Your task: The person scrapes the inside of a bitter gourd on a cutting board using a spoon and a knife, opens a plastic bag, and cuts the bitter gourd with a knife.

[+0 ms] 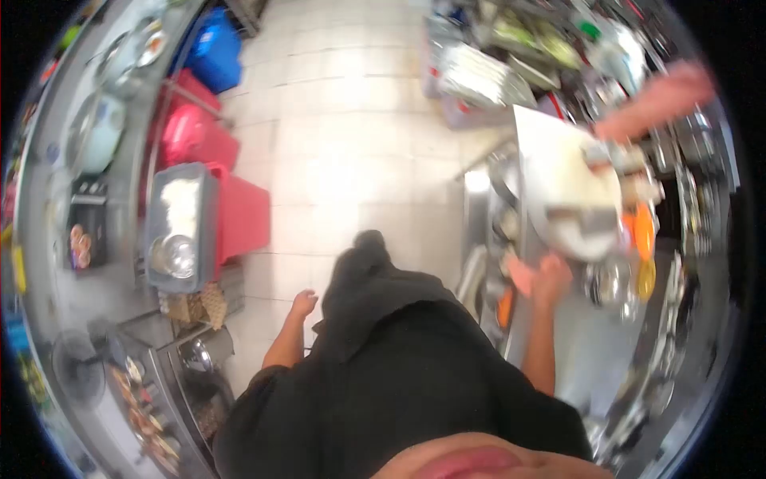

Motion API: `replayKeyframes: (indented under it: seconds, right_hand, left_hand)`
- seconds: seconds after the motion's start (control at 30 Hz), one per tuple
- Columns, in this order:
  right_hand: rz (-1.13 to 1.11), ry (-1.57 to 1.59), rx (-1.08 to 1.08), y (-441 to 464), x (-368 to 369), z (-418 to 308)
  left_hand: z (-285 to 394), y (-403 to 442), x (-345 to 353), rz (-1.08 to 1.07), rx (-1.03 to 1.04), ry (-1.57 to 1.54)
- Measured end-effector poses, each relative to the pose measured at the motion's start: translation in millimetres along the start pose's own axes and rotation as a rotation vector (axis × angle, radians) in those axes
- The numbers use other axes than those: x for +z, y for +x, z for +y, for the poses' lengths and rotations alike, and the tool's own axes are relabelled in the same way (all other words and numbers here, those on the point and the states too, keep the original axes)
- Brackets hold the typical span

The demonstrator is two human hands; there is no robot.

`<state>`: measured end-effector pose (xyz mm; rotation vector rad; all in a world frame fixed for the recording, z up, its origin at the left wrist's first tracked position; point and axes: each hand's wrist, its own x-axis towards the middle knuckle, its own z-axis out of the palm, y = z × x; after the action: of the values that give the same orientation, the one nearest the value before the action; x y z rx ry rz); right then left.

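In the head view, the right hand [552, 279] is at the near edge of the grey metal desk [586, 351], fingers curled against a flat, salmon-pink, cloth-like piece [523, 276]. Blur hides whether they are clamped on it or only touching. The left hand [304, 303] hangs well apart over the pale tiled floor [343, 172], with nothing visible in it; how far its fingers close cannot be told.

The pink piece lies just below a broad white board [550, 152], near a shiny round metal bowl [608, 283]. If it is cloth, it should be light, limp and hard to break, perhaps slippery when damp; a bunched fold beside the right hand would give the surest hold.
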<state>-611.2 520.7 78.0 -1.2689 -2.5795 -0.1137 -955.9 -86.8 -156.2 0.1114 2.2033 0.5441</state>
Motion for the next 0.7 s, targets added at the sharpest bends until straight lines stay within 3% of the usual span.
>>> replayKeyframes:
  seconds: [0.03,0.07,0.1,0.17,0.3,0.4,0.53,0.63,0.67,0.7]
  right_hand:
    - [0.019,-0.006,0.074,1,5,-17]
    - [0.138,-0.079,-0.043,1,18,-30]
    - [-0.128,0.034,0.086,16,2,-72]
    - [-0.254,0.342,0.153,24,23,-129]
    - [-0.857,0.307,0.254,53,103,-195]
    - [-1.086,0.279,0.144,69,175,-207]
    - [-1.253,0.2,-0.049,123,275,-207]
    - [-1.281,0.144,-0.304,198,339,-211]
    - [-1.274,0.127,-0.403,227,357,-216]
    - [-1.214,0.122,-0.56,263,377,-222]
  left_hand:
    - [21,25,-26,0.038,-0.001,-0.071]
    - [44,51,-56,0.053,0.017,-0.068]
    - [54,86,-80,0.09,0.117,-0.059]
    - [107,135,-135,0.201,0.214,0.075]
    - [206,212,-226,0.253,0.257,-0.065]
    - [275,252,-272,0.302,0.317,-0.154]
    - [313,284,-314,0.244,0.302,-0.21]
    - [276,326,-315,0.354,0.238,0.044]
    - [260,322,-316,0.342,0.198,0.11]
    - [228,337,-315,0.206,0.298,0.392]
